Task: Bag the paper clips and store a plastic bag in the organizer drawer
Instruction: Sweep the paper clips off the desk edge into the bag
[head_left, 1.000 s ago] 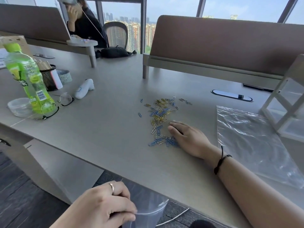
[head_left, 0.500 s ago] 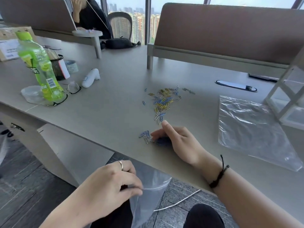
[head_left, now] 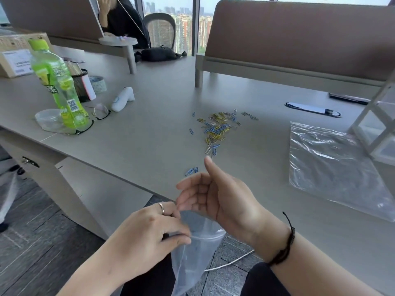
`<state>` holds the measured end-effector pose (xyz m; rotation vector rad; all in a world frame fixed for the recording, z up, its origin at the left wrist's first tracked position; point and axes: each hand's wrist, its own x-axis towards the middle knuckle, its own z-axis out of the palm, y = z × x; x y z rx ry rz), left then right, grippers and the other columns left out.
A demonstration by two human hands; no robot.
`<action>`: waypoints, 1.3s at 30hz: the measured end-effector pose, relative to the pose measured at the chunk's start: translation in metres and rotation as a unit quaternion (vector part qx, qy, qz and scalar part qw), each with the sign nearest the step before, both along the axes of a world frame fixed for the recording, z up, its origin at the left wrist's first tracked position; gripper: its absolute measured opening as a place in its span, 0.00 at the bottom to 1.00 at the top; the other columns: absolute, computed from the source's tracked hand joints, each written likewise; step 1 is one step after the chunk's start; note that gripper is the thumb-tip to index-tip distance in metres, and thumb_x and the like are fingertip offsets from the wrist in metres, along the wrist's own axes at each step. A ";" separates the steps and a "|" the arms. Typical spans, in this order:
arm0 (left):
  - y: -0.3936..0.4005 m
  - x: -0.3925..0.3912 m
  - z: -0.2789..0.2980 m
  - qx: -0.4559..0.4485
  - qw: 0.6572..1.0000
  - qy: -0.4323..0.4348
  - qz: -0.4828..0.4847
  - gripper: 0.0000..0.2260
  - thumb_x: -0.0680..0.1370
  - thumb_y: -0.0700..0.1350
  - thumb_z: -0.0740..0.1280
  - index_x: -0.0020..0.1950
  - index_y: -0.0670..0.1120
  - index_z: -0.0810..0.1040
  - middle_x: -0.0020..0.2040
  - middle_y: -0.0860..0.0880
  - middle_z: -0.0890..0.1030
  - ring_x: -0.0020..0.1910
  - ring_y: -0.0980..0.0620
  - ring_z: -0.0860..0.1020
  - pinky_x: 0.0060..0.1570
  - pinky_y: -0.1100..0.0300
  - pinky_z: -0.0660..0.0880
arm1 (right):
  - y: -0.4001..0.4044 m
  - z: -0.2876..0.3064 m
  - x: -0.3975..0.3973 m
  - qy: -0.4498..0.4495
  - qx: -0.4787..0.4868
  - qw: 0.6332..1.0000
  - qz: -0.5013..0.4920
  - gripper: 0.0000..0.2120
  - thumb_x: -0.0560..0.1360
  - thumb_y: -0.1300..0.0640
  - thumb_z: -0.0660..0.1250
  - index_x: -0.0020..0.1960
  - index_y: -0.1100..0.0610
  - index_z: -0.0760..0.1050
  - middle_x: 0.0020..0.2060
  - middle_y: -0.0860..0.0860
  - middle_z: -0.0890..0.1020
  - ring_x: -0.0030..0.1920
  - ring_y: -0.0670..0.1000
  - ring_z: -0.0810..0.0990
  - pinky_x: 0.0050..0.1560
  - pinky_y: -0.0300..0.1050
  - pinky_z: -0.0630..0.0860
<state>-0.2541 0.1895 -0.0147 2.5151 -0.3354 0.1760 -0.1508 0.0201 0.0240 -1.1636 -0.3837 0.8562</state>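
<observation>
Blue, yellow and silver paper clips [head_left: 215,129] lie scattered in the middle of the grey table [head_left: 149,135]. A few blue clips [head_left: 191,170] sit apart near the front edge. Below that edge my left hand [head_left: 147,233] pinches the rim of a clear plastic bag [head_left: 192,259] and holds its mouth open. My right hand [head_left: 222,197] hovers over the bag's mouth at the table edge, fingers apart, with nothing seen in it. A second clear bag [head_left: 333,165] lies flat on the right, beside the white-framed organizer [head_left: 382,129], which is cut off by the frame.
At the left stand a green bottle [head_left: 57,86], a clear round tub [head_left: 48,119], glasses [head_left: 94,118], a white device [head_left: 123,99] and a mesh pen cup [head_left: 82,84]. A brown divider [head_left: 299,37] closes the back. A person [head_left: 121,20] sits far left.
My right hand dragged a bunch of clips from the pile to the table's front edge and now sits over the bag's mouth. My left hand raised the bag to the edge.
</observation>
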 end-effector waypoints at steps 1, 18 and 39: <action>0.000 0.000 0.000 0.001 1.000 0.001 -0.001 0.06 0.75 0.60 0.67 0.46 0.62 0.82 0.42 0.61 0.77 0.34 0.64 0.74 0.34 0.68 0.70 | -0.001 0.002 0.006 0.018 0.009 1.000 -0.020 0.31 0.77 0.38 0.54 0.47 0.66 0.80 0.38 0.63 0.82 0.40 0.60 0.82 0.50 0.49 0.78; 0.008 0.001 -0.004 0.013 1.000 -0.012 0.020 0.08 0.74 0.63 0.66 0.46 0.63 0.82 0.41 0.64 0.74 0.33 0.63 0.72 0.33 0.69 0.69 | 0.044 -0.010 0.083 -0.346 -0.235 0.904 -0.089 0.31 0.81 0.36 0.49 0.52 0.53 0.85 0.48 0.43 0.86 0.48 0.39 0.80 0.59 0.40 0.72; 0.016 0.001 0.000 0.046 0.998 -0.048 0.023 0.07 0.74 0.62 0.67 0.45 0.63 0.82 0.40 0.63 0.75 0.40 0.65 0.75 0.39 0.67 0.74 | -0.002 -0.001 0.016 -0.057 -0.049 0.993 0.087 0.36 0.74 0.34 0.57 0.53 0.66 0.81 0.50 0.69 0.83 0.53 0.62 0.82 0.65 0.57 0.72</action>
